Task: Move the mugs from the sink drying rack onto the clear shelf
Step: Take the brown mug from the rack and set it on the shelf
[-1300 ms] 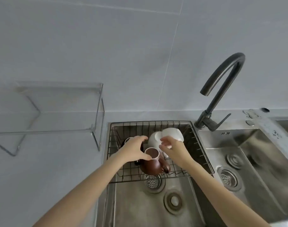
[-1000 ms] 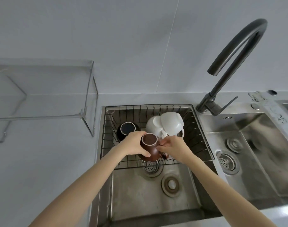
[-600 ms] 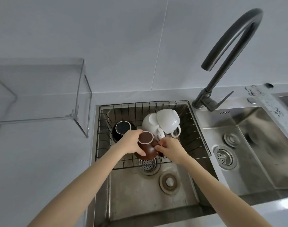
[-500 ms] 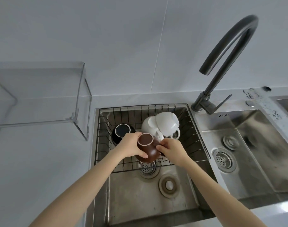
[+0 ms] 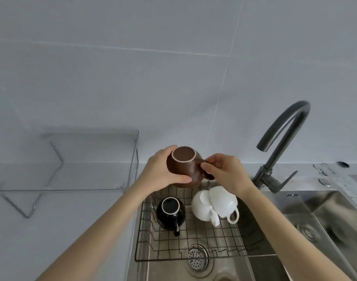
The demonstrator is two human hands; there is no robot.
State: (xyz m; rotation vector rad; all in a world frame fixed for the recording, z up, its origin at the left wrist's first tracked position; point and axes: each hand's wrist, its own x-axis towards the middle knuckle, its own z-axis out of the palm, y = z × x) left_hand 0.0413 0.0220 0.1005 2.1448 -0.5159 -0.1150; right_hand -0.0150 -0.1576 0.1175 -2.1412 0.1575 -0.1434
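A brown mug (image 5: 185, 167) hangs upside down above the back edge of the wire drying rack (image 5: 230, 246), its pale-ringed base facing up. My left hand (image 5: 161, 173) cups its left side, and my right hand (image 5: 224, 173) pinches its handle. A black mug (image 5: 170, 212) sits upside down in the rack's left part. Two white mugs (image 5: 214, 204) lean on each other to its right. The clear shelf (image 5: 88, 159) stands on the counter to the left of the sink.
A dark curved faucet (image 5: 279, 147) rises behind the sink at the right. The rack spans the left basin, with a drain strainer (image 5: 196, 258) beneath it. A second basin (image 5: 325, 226) lies to the right. A grey tiled wall is behind.
Both hands have lifted the brown mug up out of the rack, toward the wall. The black mug and the white mugs stay in the rack. The camera view has tilted upward.
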